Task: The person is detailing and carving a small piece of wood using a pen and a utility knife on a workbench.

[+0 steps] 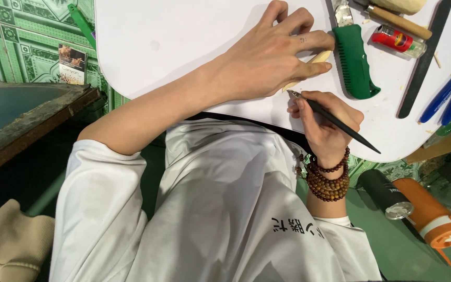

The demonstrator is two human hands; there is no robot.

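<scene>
1. Left hand (275, 52): one, lying palm down on the white board (183, 42), fingers curled over and pressing down one pale wooden stick (317, 61). Only the ends of the stick show past the fingers.
2. Right hand (326, 121): one, fingers pinched around one thin black tool (340, 124), held like a pen. Its metal tip sits at the near end of the wooden stick, just under the left hand.
3. Wrist: several loops of brown wooden beads (329, 180) circle the right wrist.
4. Board surface, right of the hands, counted:
   - one green-handled tool (355, 57) with a metal blade, just beside the left fingertips;
   - one red lighter (399, 40);
   - one wooden-handled tool (399, 22), partly cut off by the frame edge;
   - one long flat black strip (425, 58);
   - one pair of blue-handled pliers (449, 91).
5. Floor, lower right: one black cylinder (385, 194) beside one orange flask (434, 222), touching along their sides.
6. Floor, upper left: one small printed carton (72, 63) on green patterned tiles (11, 36).
7. Small wood chips lie scattered on the board near the tools.
</scene>
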